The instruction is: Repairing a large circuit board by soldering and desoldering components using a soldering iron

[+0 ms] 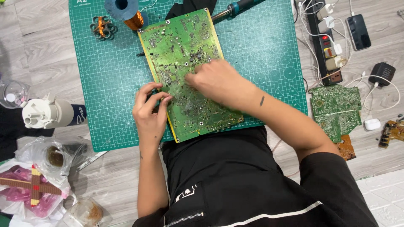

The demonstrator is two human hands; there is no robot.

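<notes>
Left hand [150,110] pinches the green circuit board's [185,63] left edge, right hand [216,80] curled on its middle, contents unclear; board lies on cutting mat [105,84], long axis running away, tilted left.

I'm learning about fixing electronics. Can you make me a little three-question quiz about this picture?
1. True or false: the left hand grips the left edge of the big green circuit board.
2. What does the board lie on? A) green cutting mat B) black phone C) power strip
3. Fill in: the right hand rests on top of the ____.

Key: 1 true; 2 A; 3 circuit board.
</notes>
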